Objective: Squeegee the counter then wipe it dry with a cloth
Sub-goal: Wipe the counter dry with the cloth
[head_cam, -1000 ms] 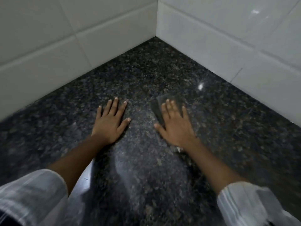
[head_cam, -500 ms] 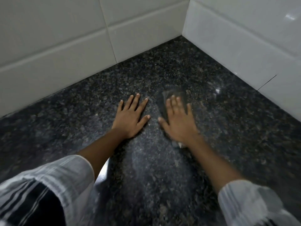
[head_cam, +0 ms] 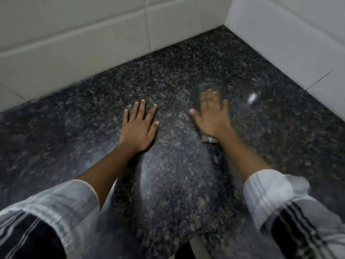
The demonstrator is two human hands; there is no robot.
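While flat on the speckled black granite counter [head_cam: 168, 184], pressed down on a thin dark grey cloth [head_cam: 207, 88] near the white-tiled corner wall [head_cam: 280, 43] — right hand [head_cam: 211, 116], fingers straight and spread, nothing curled round the fabric. Blurred at the edges, so how the cloth is folded cannot be told; only a dark strip beyond the fingertips and a pale scrap by the wrist on show. Braced just to the side, well clear of the cloth — left hand [head_cam: 139, 126], palm down, fingers fanned and relaxed, holding nothing. Judged to be the drying stage, with no squeegee anywhere in view. Best done with even pressure through the whole palm, overlapping strokes worked out from the wall joint toward the front edge, cloth kept flat rather than bunched. Worth turning to a dry face once damp, lest streaks be left on the glossy stone. Striped white sleeves [head_cam: 276, 199] best kept off the wet patch.
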